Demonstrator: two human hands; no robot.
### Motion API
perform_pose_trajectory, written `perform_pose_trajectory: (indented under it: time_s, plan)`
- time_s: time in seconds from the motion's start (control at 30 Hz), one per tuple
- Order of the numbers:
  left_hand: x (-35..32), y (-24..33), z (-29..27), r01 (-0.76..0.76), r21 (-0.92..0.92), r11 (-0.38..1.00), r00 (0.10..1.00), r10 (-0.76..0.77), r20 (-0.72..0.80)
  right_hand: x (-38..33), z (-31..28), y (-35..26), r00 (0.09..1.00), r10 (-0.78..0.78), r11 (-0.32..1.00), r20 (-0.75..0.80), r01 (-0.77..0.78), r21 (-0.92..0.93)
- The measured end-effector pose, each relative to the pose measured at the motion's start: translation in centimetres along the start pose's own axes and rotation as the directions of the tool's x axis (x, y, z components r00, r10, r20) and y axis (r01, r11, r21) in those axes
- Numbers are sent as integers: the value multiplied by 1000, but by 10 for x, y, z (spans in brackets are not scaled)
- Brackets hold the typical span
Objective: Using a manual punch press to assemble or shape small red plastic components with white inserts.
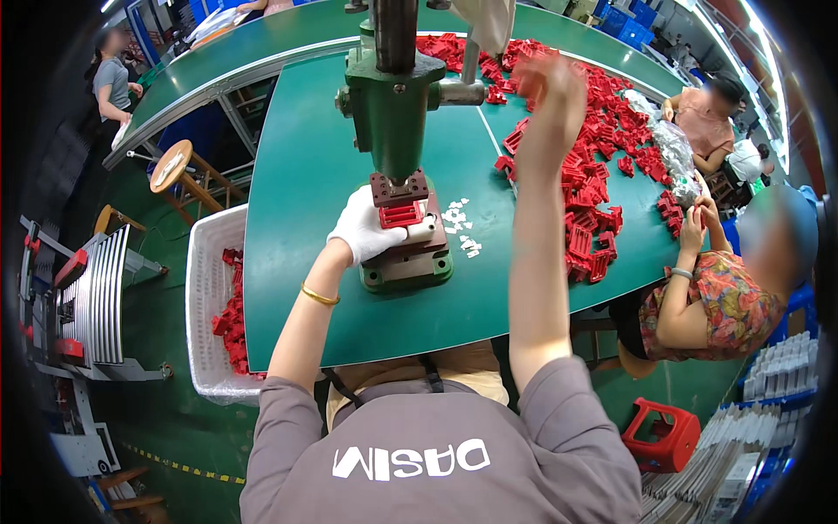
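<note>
White plastic basket (202, 306) — red parts (230, 328) inside.

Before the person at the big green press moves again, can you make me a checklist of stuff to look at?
1. Red plastic part under the press head: ok, it is right below.
2. Gloved left hand well away from the press head: not ok, it is close beside it.
3. Bare right hand touching the lever: cannot tell, the hand is near it but blurred.
4. Red part sitting straight: cannot tell, its underside is hidden.
5. Small white pieces off the press base: ok, they lie on the green tabletop beside it.
</note>
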State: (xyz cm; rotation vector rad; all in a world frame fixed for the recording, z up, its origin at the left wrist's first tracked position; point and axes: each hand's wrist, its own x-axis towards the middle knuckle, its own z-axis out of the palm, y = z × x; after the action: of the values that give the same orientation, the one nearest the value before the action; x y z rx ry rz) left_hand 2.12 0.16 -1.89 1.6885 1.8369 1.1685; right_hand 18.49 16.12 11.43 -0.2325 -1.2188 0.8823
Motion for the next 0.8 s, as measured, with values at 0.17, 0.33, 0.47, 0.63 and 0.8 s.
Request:
perform_pose_trajectory:
  time_s: [0.17, 0.33, 0.47, 0.63, 0.8]
  plan:
    - [18, -13, -4, 176, -17, 984, 964, -169, 207, -160, -78, 32, 848, 529, 839, 29, -518, -169]
    - [17, -34, 5, 57, -530, 846, 996, -81, -24, -230, -98, 27, 715, 696, 715, 65, -684, -146]
    - [-1, -39, 2, 21, -510, 860, 960, -161, -231, -247, -104, 22, 645, 750, 661, 145, -736, -147]
    - [-73, -7, 2, 66, -377, 924, 952, -171, -253, -250, -94, 4, 595, 769, 617, 233, -787, -26]
    - [-105, 26, 30, 149, -507, 849, 983, -181, -14, -246, -78, -16, 477, 803, 508, 357, -861, 11]
